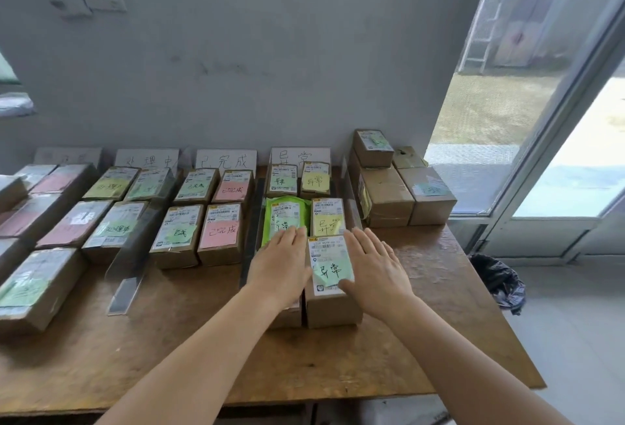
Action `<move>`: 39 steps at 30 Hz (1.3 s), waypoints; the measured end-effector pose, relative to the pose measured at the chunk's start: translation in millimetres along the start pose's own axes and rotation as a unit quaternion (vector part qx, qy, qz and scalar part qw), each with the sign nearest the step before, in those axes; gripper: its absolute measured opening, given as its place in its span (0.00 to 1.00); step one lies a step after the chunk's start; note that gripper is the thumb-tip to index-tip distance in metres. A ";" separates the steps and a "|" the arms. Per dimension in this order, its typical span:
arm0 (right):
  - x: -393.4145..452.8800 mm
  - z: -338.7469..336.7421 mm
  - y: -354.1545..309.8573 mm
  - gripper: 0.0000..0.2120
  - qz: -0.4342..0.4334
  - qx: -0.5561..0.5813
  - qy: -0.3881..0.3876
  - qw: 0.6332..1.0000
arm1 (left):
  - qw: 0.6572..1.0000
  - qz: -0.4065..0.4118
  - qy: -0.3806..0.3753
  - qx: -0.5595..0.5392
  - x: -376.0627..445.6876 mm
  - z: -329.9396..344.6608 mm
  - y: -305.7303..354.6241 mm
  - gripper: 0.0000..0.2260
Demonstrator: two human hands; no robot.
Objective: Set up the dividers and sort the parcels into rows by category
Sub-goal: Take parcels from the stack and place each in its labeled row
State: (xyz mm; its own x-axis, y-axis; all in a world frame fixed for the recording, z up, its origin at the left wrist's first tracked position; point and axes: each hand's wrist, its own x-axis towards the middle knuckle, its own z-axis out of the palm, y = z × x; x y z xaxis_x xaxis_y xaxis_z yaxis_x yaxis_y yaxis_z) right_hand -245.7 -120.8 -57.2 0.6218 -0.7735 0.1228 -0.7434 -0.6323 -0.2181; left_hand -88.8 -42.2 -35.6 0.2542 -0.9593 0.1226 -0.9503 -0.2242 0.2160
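Brown cardboard parcels with coloured sticky notes lie in rows on the wooden table (439, 306), split by clear dividers (135, 248). White label cards (226, 159) stand against the wall behind each row. In the rightmost row, a parcel with a green note (329, 275) sits nearest me. My left hand (280, 265) lies flat, fingers straight, on a parcel just left of it, fingertips reaching a green bag parcel (287, 218). My right hand (375, 269) presses flat against the green-note parcel's right side.
A dark divider (253, 238) runs left of my left hand, and another clear divider (351, 194) stands at the right of the row. Stacked unsorted boxes (385, 194) sit at the table's back right. A black bin bag (500, 282) lies on the floor by the glass door.
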 end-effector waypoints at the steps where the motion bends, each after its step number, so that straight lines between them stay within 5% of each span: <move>1: 4.2 -4.6 4.5 0.44 0.001 -0.003 0.001 1.000 | 1.000 0.000 0.005 -0.001 5.8 -2.1 4.0 0.33; 12: 70.6 -50.9 94.0 0.37 0.025 0.034 0.026 0.999 | 0.999 0.014 0.025 -0.025 113.6 -7.6 63.6 0.30; 23: 167.5 -71.6 194.0 0.34 0.050 0.111 0.006 0.993 | 0.992 -0.076 -0.016 -0.095 243.3 14.5 115.8 0.30; 34: 271.7 -41.6 229.3 0.34 0.084 0.178 -0.035 0.980 | 0.971 -0.165 -0.022 -0.170 354.8 59.9 124.8 0.30; 39: 306.4 -26.7 232.1 0.34 0.102 0.209 -0.055 0.971 | 0.968 -0.191 -0.014 -0.165 388.3 73.9 116.9 0.22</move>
State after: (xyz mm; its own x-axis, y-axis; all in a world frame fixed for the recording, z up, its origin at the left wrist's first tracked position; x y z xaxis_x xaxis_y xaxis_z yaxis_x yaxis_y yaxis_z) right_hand -234.3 -505.8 -44.4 0.5112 -0.8571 -0.0641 -0.7034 -0.3743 -0.6043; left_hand -114.5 -453.6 -34.4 0.5663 -0.8225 -0.0522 -0.6781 -0.5010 0.5378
